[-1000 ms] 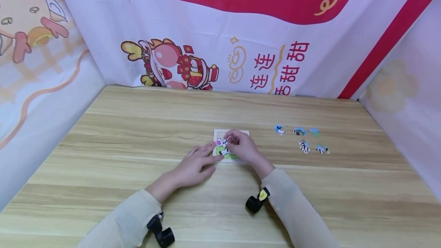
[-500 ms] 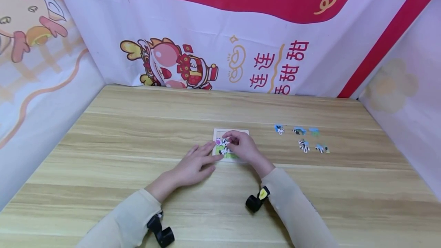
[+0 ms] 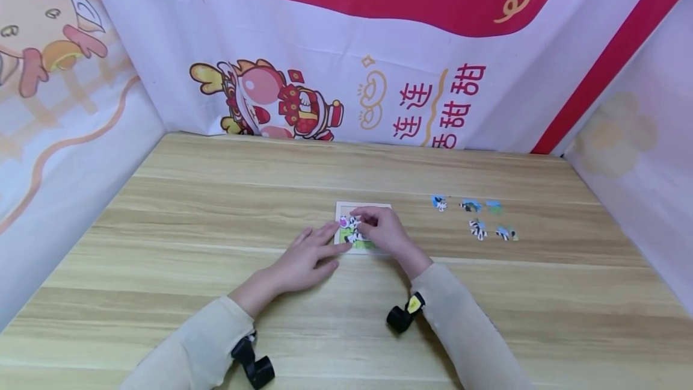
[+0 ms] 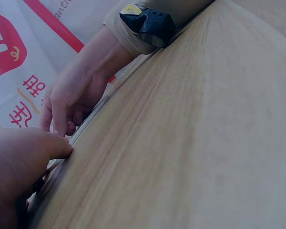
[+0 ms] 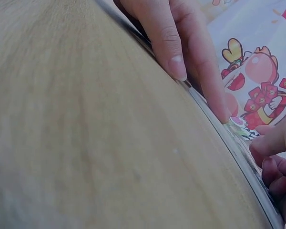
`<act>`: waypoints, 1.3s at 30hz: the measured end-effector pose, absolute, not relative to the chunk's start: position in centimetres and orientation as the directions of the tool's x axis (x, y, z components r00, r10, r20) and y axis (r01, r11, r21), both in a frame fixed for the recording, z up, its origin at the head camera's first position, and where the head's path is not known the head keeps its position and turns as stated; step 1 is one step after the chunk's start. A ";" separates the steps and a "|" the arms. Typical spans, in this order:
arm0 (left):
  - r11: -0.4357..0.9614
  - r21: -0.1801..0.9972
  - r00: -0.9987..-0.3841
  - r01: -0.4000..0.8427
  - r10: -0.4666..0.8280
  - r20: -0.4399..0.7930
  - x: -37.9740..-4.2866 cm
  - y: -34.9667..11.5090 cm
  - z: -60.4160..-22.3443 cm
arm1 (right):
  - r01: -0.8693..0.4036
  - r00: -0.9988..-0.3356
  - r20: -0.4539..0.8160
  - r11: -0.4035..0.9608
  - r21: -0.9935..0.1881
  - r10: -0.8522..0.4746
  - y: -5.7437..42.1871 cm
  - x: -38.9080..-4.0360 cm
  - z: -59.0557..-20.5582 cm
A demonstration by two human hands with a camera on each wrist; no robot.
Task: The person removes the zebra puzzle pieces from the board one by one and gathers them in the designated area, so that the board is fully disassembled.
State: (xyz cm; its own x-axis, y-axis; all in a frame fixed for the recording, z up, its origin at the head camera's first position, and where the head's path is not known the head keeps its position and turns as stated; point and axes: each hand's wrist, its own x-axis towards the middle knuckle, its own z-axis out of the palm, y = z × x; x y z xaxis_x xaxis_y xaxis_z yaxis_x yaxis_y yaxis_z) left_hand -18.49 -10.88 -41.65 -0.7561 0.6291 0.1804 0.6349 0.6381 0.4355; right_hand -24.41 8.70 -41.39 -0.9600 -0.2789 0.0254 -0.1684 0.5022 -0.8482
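Observation:
A small puzzle board (image 3: 364,204) with a pale frame lies mid-table. Its picture shows green ground and part of a zebra with a pink muzzle (image 3: 343,222). My left hand (image 3: 300,265) has its fingers extended, with fingertips on the board's left and front edges; the right wrist view shows its thumb (image 5: 178,67) at the frame. Over the board, my right hand (image 3: 387,232) has curled fingers, with thumb and index finger pinching a black-and-white puzzle piece (image 3: 355,229) at the zebra picture. The hand hides the board's right part. In the left wrist view, my left hand (image 4: 19,160) covers the board's near end.
Several loose puzzle pieces lie to the right of the board, among them a striped piece (image 3: 478,230), a blue-and-green piece (image 3: 494,206) and a blue-and-striped piece (image 3: 440,203). Printed cloth (image 3: 319,35) hangs behind the wooden table (image 3: 216,209).
My right fingers shift very slightly over the puzzle piece, showing a little more of the zebra picture. The left hand and the loose pieces stay where they were.

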 end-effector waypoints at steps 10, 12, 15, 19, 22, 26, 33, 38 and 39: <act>0.640 0.434 -0.756 0.635 0.630 0.177 -18.2 -10.6 -41.8 | -0.082 -0.968 -0.032 0.435 -0.897 -0.249 9.2 -24.2 -40.9; 0.639 0.437 -0.757 0.633 0.629 0.176 -18.2 -10.6 -41.8 | -0.066 -0.968 -0.038 0.402 -0.913 -0.247 9.3 -24.2 -40.8; 0.640 0.439 -0.759 0.630 0.626 0.177 -18.1 -10.6 -41.8 | -0.039 -0.970 -0.050 0.351 -0.936 -0.239 9.4 -24.2 -40.6; 0.641 0.443 -0.763 0.627 0.621 0.180 -18.2 -10.6 -42.1 | -0.019 -0.971 -0.057 0.312 -0.950 -0.231 9.5 -24.3 -40.1; 0.641 0.445 -0.764 0.625 0.619 0.182 -18.3 -10.7 -42.2 | 0.001 -0.970 -0.075 0.307 -0.952 -0.229 9.7 -24.3 -39.8; 0.641 0.447 -0.765 0.624 0.618 0.182 -18.4 -10.8 -42.1 | 0.051 -0.967 -0.124 0.307 -0.950 -0.221 10.2 -24.2 -39.0; 0.644 0.447 -0.768 0.621 0.615 0.180 -18.4 -10.8 -41.9 | 0.087 -0.967 -0.152 0.298 -0.951 -0.202 12.3 -23.8 -37.9; 0.647 0.442 -0.768 0.621 0.614 0.181 -18.4 -10.8 -41.9 | 0.047 -0.975 -0.112 0.313 -0.949 -0.194 14.5 -23.6 -37.5; 0.647 0.442 -0.768 0.622 0.614 0.183 -18.4 -10.8 -41.9 | 0.035 -0.974 -0.102 0.315 -0.949 -0.200 15.0 -23.6 -37.4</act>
State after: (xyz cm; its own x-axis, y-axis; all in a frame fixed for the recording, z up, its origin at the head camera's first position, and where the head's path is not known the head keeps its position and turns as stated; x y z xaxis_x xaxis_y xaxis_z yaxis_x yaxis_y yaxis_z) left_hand -18.42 -10.77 -41.93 -0.7683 0.6136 0.1826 0.6216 0.6467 0.4421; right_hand -23.65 15.01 -37.44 -0.9745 -0.1998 -0.1023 0.0350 0.3148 -0.9485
